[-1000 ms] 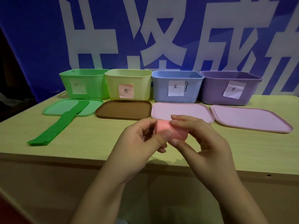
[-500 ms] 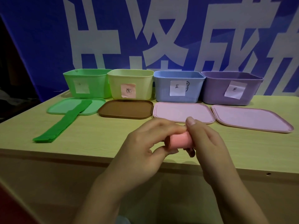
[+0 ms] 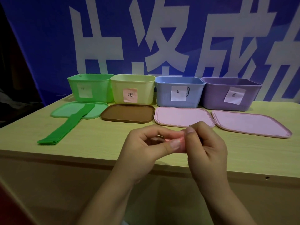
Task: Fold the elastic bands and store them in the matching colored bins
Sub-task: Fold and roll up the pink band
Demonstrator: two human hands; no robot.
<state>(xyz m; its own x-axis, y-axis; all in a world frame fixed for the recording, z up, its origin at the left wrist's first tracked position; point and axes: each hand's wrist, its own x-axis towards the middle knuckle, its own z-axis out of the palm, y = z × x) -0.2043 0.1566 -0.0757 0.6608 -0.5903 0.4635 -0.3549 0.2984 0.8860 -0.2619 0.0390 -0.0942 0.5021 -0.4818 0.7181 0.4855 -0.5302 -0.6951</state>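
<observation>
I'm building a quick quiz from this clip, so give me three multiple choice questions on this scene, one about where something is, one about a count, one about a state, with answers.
1. Where does the far end of the green band lie?
A. on the green lid
B. inside the green bin
C. on the brown lid

2. How many bins stand in the row at the back?
A. three
B. four
C. five

3. What are the hands doing with the pink band?
A. both grip it
B. only the left hand holds it
C. neither touches it

Answers: 1 A, the band's end rests on the green lid. 2 B, green, yellow, blue and purple. 3 A, left hand and right hand both pinch the band.
</observation>
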